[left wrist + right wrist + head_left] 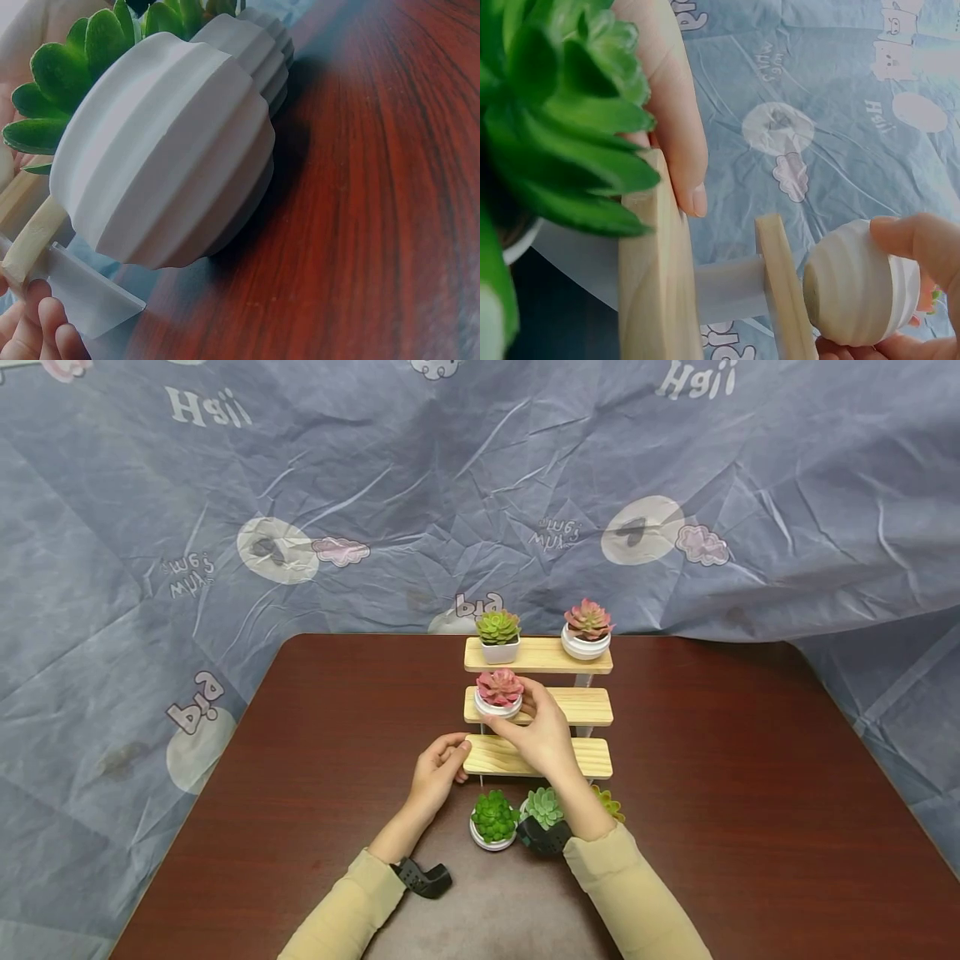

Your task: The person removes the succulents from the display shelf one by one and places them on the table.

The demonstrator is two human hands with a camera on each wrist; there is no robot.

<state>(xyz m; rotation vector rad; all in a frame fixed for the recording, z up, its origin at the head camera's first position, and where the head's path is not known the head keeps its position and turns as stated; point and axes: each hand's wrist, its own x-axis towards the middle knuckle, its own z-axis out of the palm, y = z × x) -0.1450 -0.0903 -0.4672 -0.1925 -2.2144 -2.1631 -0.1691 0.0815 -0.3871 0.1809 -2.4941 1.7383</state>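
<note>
A tiered wooden plant stand (592,757) with three boards stands at the middle of the table. My right hand (545,735) holds a pink succulent (498,687) in a ribbed white pot (859,281) at the left end of the middle board. In the right wrist view the pot's base is close against that board; I cannot tell whether it bears weight there. My left hand (437,768) grips the left end of the lowest board, thumb on top and fingers beneath. Its fingertips (51,315) show by the clear side support in the left wrist view.
On the top board sit a green succulent (498,635) in a squarish pot and a pinkish succulent (587,631). In front of the stand are a dark green succulent (493,818), a pale green one (543,807) and a yellowish one (609,804), partly hidden by my right arm. Patterned cloth hangs behind.
</note>
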